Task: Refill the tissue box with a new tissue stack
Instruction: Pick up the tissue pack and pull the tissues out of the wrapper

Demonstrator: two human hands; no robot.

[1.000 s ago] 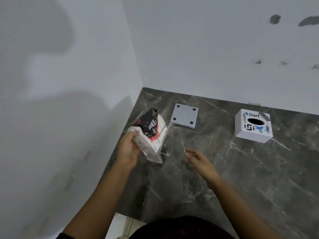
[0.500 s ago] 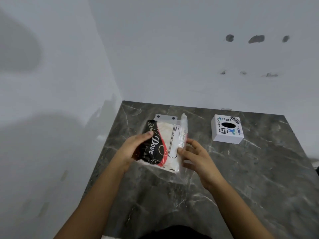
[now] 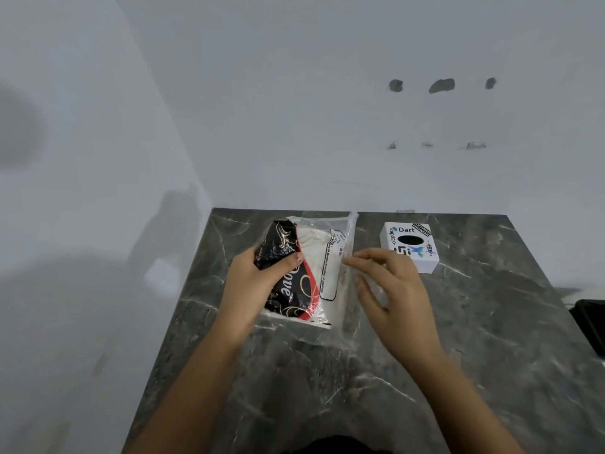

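Left hand (image 3: 252,283) clamps tissue pack (image 3: 304,273); right hand (image 3: 389,290) pinches wrapper edge. Pull film gently sideways, keep stack squared for tissue box (image 3: 411,245).

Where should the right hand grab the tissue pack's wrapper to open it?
Probably the loose clear flap along the tissue pack's right edge, approached from the right. The left hand already clamps the printed left end, and the right hand fingertips sit at that slack plastic, which stands clear of the stack.
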